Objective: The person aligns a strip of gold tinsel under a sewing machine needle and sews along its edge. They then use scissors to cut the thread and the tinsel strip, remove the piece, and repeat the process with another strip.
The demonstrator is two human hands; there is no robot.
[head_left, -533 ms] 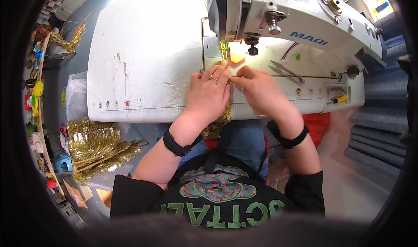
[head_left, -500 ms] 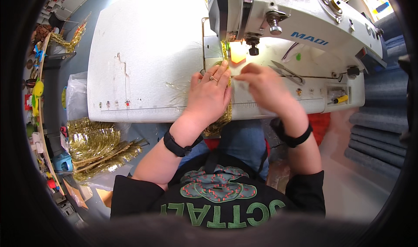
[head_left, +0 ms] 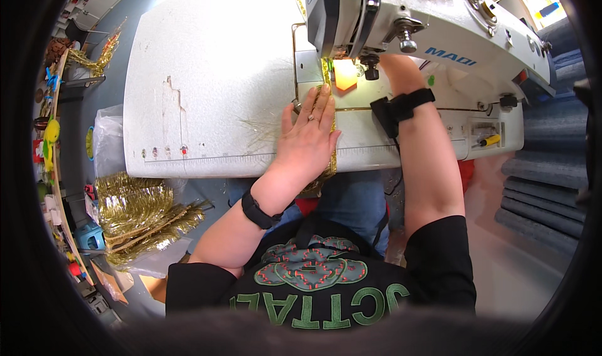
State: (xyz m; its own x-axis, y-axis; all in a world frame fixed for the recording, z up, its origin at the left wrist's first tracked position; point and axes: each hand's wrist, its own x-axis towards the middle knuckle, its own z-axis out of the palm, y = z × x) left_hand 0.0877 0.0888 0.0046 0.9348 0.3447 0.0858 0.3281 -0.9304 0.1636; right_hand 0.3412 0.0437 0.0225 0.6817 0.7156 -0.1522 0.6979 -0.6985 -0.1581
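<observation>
Resting left hand (head_left: pixel 309 135) flat, fingers extended and unclenched, over gold trim (head_left: pixel 327 72) on white sewing table (head_left: pixel 207 74). Can follow trim past left fingertips up to the sewing machine (head_left: pixel 433 33), and back alongside left palm to the near edge. Seeing right hand (head_left: pixel 399 70) tucked beneath the machine's arm, mostly hidden; cannot tell whether grasping anything. Noting yellow-orange block (head_left: pixel 345 75) between both hands, gold fringe bundle (head_left: pixel 135 199) well left of left forearm.

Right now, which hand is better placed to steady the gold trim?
Left, I'd judge: the left hand already lies flat over the gold trim, while the right hand is mostly hidden under the arm of the sewing machine.
</observation>
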